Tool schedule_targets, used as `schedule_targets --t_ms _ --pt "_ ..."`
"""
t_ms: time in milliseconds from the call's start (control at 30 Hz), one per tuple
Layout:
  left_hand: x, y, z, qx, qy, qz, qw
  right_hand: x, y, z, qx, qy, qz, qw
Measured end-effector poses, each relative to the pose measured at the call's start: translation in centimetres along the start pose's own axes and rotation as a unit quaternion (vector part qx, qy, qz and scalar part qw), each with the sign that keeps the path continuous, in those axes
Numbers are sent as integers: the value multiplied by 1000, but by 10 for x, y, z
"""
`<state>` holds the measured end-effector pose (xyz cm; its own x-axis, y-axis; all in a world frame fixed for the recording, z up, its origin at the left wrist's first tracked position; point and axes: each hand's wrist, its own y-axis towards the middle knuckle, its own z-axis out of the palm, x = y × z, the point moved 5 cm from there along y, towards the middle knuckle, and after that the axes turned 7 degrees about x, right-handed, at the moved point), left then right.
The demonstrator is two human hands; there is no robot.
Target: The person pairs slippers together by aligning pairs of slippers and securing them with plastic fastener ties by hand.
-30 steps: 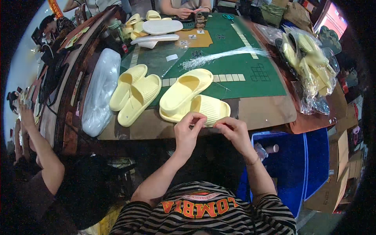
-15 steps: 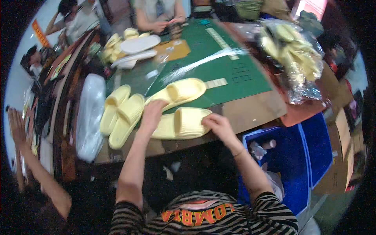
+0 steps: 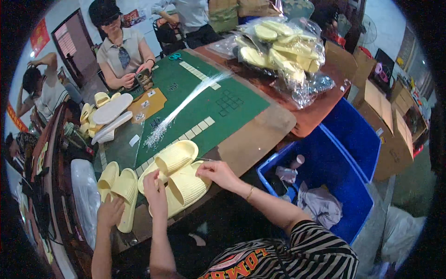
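Head view: left hand [image 3: 155, 188] and right hand [image 3: 218, 173], fingers curled, grasp opposite edges of a pale yellow foam slipper [image 3: 186, 189] lying on the worktop [image 3: 251, 135].

Slippers at the table's near edge, bins to the right

Two slippers [image 3: 179, 179] lie lower centre on the table [image 3: 260, 135], another pair [image 3: 118, 188] to their left; the mat [image 3: 209, 100] sits behind, bagged slippers [image 3: 283, 46] upper right, bins [image 3: 344, 162] right.

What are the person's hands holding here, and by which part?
Both the left hand and the right hand rest on the pale yellow foam slide sandals, at their straps; a closed grip cannot be told.
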<state>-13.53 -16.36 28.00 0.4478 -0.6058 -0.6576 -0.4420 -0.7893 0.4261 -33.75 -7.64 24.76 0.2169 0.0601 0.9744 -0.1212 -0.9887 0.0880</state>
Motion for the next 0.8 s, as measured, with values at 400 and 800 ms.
schedule_targets --t_ms 400,800 --pt "25 -30 38 178 -189 -133 956 21 -17 -19 -69 -400 -148 902" --pt "32 -31 15 42 -219 -240 945 1 -9 12 -84 -280 -178 939"
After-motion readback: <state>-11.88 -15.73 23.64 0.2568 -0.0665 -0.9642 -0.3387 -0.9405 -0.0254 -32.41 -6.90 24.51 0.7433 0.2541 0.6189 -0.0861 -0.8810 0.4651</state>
